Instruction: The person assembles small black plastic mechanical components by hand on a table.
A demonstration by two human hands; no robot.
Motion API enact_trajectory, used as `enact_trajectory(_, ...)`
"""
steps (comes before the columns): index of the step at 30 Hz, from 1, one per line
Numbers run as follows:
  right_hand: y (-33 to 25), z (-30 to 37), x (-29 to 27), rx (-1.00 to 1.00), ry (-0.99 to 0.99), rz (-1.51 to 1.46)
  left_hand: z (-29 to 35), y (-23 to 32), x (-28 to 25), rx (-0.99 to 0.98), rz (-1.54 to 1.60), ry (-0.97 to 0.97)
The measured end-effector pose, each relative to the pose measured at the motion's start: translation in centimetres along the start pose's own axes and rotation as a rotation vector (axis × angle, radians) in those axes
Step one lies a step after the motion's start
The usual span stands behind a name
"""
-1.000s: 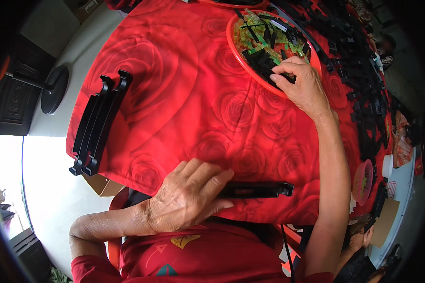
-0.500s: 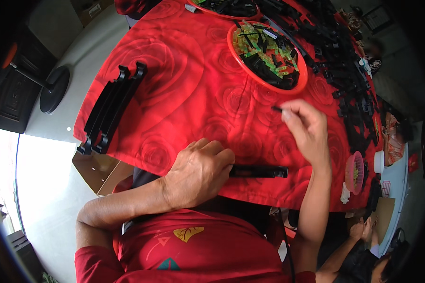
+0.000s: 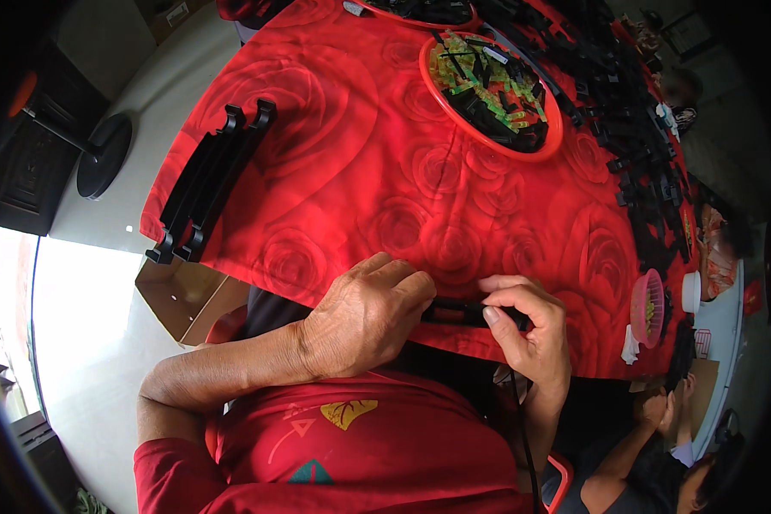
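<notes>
A long black plastic bar (image 3: 457,312) lies across the table's near edge in front of me. My left hand (image 3: 361,315) is closed over its left part, knuckles up, hiding that end. At the other end, my right hand (image 3: 533,329) has its thumb and fingers closed around the bar. Whether a small black piece is still between those fingertips is hidden. Beyond the hands, an orange-red basin (image 3: 533,157) holds yellow-green strips and small black pieces. Two similar curved black bars (image 3: 224,180) lie side by side at the table's left edge.
Many black plastic parts (image 3: 625,141) are heaped along the right side of the red rose-patterned tablecloth (image 3: 334,171). A pink basket (image 3: 648,310) and a white bowl (image 3: 690,293) stand at the right edge. Below the left edge is a cardboard box (image 3: 180,301). Another person's hands (image 3: 660,409) show at lower right.
My right hand has come down toward me from near the basin, where it pinched a small black piece, to the bar's right end. My left hand keeps its grip.
</notes>
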State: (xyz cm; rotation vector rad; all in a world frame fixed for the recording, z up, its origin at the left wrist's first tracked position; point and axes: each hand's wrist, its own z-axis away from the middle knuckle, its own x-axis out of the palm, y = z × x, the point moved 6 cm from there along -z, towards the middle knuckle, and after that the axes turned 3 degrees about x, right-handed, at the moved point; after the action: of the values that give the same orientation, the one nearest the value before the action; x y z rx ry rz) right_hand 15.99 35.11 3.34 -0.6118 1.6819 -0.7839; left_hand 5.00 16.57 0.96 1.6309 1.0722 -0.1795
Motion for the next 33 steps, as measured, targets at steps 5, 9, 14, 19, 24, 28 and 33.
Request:
enact_trajectory(5,-0.4,0.1,-0.4,-0.072,0.037,-0.038,0.1,0.5,-1.3,0.005,0.078,0.048)
enact_trajectory(9,-0.5,0.0,-0.2,-0.202,0.117,0.059,0.4,-0.7,-1.0,-0.288,0.477,-0.067)
enact_trajectory(14,-1.4,-0.2,0.0,-0.267,0.151,0.062,1.2,-1.1,0.1,-0.411,0.603,-0.358)
enact_trajectory(19,-2.7,-0.2,-0.7,-0.279,0.24,0.164,0.8,-0.5,-0.4,-0.416,0.617,-0.46)
enact_trajectory(24,-5.7,0.4,-1.4,-0.233,0.168,0.2,0.8,-0.7,-0.5,-0.516,0.584,-0.395)
enact_trajectory(28,-7.0,-0.1,0.5,-0.196,0.051,0.258,0.7,-0.5,-0.6,-0.297,0.561,-0.223)
enact_trajectory(33,-7.4,-0.8,1.3,-0.082,-0.041,0.287,0.8,-0.3,-1.0,-0.321,0.625,-0.221)
